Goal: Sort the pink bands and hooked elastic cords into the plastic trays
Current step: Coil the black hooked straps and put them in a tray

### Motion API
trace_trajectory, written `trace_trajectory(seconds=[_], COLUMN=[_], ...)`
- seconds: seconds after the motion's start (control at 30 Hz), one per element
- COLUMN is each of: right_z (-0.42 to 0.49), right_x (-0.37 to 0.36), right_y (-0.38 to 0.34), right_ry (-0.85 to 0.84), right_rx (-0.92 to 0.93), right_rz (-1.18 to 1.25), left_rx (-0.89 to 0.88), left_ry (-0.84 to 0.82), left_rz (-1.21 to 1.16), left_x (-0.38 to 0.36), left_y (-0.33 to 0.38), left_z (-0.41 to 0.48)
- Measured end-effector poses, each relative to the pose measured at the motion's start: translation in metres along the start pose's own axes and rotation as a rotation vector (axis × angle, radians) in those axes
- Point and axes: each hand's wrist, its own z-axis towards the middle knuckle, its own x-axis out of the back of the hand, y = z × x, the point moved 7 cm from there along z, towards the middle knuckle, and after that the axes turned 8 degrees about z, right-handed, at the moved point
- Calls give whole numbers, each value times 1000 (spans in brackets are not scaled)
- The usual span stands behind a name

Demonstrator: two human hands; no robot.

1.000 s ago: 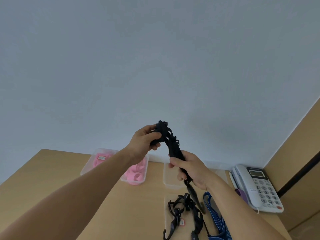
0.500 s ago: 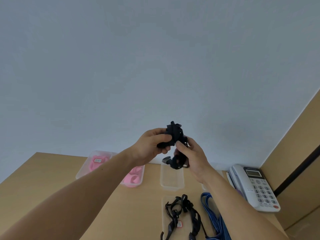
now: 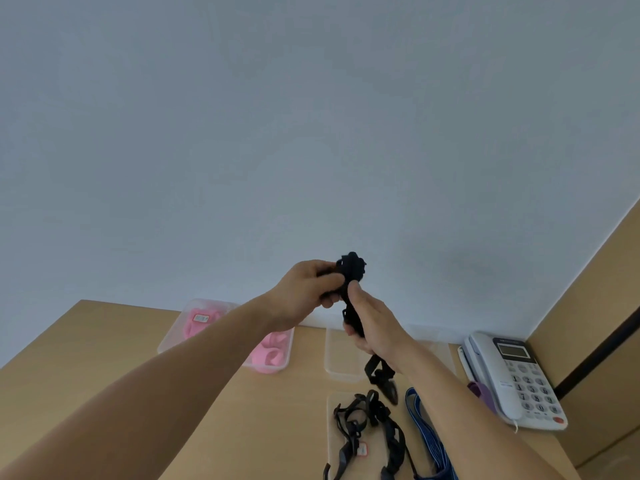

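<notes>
A black hooked elastic cord point(image 3: 351, 271) is held up above the desk between both hands. My left hand point(image 3: 304, 289) grips its bunched top end. My right hand point(image 3: 375, 327) grips the cord lower down, and its hooked tail point(image 3: 381, 375) dangles below that hand. A clear plastic tray point(image 3: 173, 341) at the back left holds pink bands point(image 3: 272, 349), partly hidden by my left forearm. Another clear tray point(image 3: 341, 355) lies behind my right hand. A nearer tray point(image 3: 332, 441) holds more black hooked cords point(image 3: 367, 431).
A white desk telephone point(image 3: 516, 375) stands at the right edge of the wooden desk point(image 3: 86, 348). A blue striped strap point(image 3: 427, 434) lies beside the near tray, and a purple object point(image 3: 479, 393) sits by the phone. A pale wall rises behind.
My right hand has slid down the black cord from the bunched top, stretching it out, so the hooked tail now hangs below that hand. My left hand keeps its grip.
</notes>
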Motion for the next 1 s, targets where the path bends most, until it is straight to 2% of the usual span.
trace_trajectory(seconds=[0.07,0.17,0.27,0.4,0.47,0.57,0.63,0.8,0.87,0.93,1.0], right_z=[3,6,6,5,4,3,2,3,4,3,1], right_x=[4,12,7,-2,-2,0,4,19,17,12,11], right_y=[-6,-11,-14,-16,-16,-12,-8,-8,-8,-8,-8], right_ry=[92,213,216,236,259,276,293,291,230,172,137], right_rx=[11,4,20,5,-3,-36,-51,16,62,104,129], right_rz=[-12,40,55,233,270,302,357,416,419,405,380], left_rx=[-89,-273,-440,-761,-834,-848,-763,-29,185,247,229], left_ry=[109,221,321,450,479,477,427,179,45,-84,-126], left_rz=[415,685,873,1137,1168,1152,1042,202,-9,-115,-203], left_x=[3,1,0,-16,-19,-22,-21,1,-2,-8,-10], left_y=[5,13,15,23,25,22,17,-11,-19,-20,-18], left_z=[0,0,-4,-15,-17,-20,-18,2,2,-2,-4])
